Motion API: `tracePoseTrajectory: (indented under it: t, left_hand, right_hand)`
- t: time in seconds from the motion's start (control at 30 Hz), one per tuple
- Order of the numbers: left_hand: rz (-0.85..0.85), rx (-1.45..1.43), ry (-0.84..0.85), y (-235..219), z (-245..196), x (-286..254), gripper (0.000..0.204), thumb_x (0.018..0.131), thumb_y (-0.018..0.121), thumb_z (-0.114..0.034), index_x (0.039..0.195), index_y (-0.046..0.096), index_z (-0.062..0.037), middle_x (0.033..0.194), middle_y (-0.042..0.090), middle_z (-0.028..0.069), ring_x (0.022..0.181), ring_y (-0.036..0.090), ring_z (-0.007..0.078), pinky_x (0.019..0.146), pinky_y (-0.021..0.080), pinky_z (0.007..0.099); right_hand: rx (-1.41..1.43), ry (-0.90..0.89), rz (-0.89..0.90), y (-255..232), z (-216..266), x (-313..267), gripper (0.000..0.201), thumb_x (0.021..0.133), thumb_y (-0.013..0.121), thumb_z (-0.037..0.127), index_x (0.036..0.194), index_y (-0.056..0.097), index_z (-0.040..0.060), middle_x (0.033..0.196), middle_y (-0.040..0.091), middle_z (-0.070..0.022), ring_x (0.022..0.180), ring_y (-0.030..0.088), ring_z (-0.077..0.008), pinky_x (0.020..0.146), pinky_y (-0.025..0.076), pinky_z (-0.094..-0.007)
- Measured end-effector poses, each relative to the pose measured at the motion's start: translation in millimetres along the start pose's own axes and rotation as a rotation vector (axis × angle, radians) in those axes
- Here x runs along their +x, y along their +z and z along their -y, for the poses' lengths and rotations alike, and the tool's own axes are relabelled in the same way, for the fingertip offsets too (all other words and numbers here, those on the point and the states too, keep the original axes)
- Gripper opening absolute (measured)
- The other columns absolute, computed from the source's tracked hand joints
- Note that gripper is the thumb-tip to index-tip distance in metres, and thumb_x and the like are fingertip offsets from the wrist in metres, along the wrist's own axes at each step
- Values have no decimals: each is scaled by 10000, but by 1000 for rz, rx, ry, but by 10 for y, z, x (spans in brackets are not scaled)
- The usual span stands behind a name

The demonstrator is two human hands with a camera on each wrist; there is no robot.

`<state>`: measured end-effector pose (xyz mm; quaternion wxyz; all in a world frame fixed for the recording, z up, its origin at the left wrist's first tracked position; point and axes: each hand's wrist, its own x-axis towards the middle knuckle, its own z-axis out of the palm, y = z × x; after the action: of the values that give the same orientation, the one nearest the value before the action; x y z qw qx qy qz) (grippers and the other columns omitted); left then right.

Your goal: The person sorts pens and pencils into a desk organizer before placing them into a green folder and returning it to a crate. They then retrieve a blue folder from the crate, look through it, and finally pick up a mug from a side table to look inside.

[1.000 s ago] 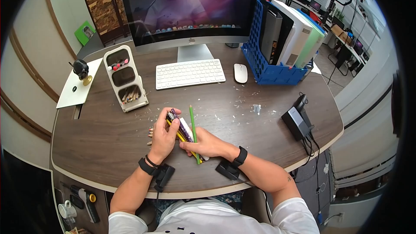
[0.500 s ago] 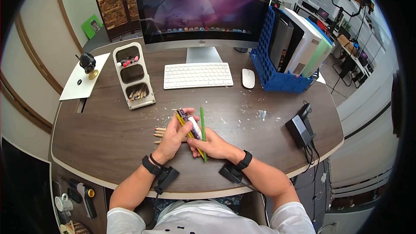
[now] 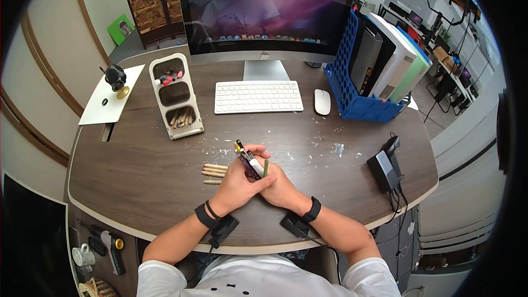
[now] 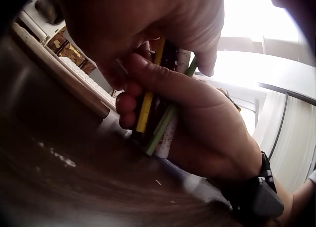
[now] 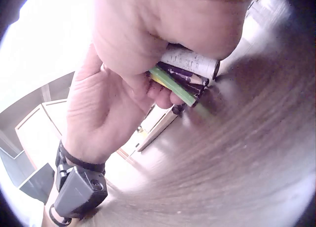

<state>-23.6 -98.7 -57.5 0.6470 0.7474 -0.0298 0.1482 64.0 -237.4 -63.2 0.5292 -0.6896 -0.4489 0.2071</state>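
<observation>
Both hands meet around one bundle of pencils and pens [image 3: 250, 166] above the front of the desk. My left hand [image 3: 234, 187] wraps its near side, thumb laid across toward the other hand. From the right, my right hand [image 3: 283, 187] grips the same bundle, its thumb lying over a yellow pencil [image 4: 146, 108] in the left wrist view. A green pencil [image 5: 178, 87] and a thick white stick with printed text [image 5: 192, 63] poke out below the palms, beside dark purple pencils. Fingers hide the bundle's middle. Several wooden pencils [image 3: 214, 174] lie left of the hands.
A beige organizer [image 3: 187, 132] holding pencils and red-tipped items stands back left. Behind are a keyboard [image 3: 258, 97], a mouse [image 3: 322, 102] and a monitor [image 3: 264, 56]. A blue file rack [image 3: 374, 111] and black adapter [image 3: 383, 170] sit right. White scraps [image 3: 339, 147] litter the desk.
The hands have closed in on each other, the left sliding over the bundle against the right. The green pencil shows less above the hands. More of the loose wooden pencils shows.
</observation>
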Motion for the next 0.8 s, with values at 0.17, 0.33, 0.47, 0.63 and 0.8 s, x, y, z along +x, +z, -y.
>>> tracePoseTrajectory:
  t: [0.17, 0.33, 0.47, 0.63, 0.8]
  left_hand:
    - [77, 294, 121, -46, -161, 77, 789, 942, 843, -297, 1565, 437, -33, 1457, 584, 165, 1318, 591, 286, 1131, 460, 409]
    - [134, 538, 60, -454, -488, 39, 976, 840, 905, -333, 1629, 393, -72, 1546, 510, 210, 1494, 461, 385, 1240, 372, 456]
    - [318, 1155, 19, -570, -382, -188, 869, 824, 907, -315, 1563, 501, -105, 1604, 445, 194, 1472, 448, 424, 1222, 399, 477]
    - [328, 1124, -23, -746, -424, -234, 577, 880, 839, -244, 1372, 604, -54, 1330, 603, 180, 1262, 582, 369, 1058, 494, 470]
    - [246, 1312, 81, -724, -261, -297, 263, 915, 750, -146, 1067, 577, -20, 986, 581, 124, 939, 618, 306, 848, 538, 439]
  right_hand:
    - [300, -54, -126, 11, -37, -44, 170, 970, 718, 30, 1113, 629, 52, 934, 670, -47, 911, 681, -201, 830, 560, -369]
    - [459, 52, -378, -361, 78, 61, 222, 1029, 766, 153, 974, 566, 75, 767, 562, 37, 600, 522, -47, 517, 419, -236]
    - [510, 91, -449, -447, -32, 110, 210, 1037, 752, 149, 975, 566, 73, 763, 573, 28, 575, 532, -58, 509, 428, -237]
    - [466, 119, -434, -402, -49, 114, 224, 1025, 763, 153, 956, 566, 75, 762, 574, 28, 579, 540, -58, 509, 429, -237]
    - [402, 180, -391, -323, 3, 109, 211, 1009, 760, 106, 946, 564, 65, 768, 569, 27, 594, 550, -57, 522, 444, -237]
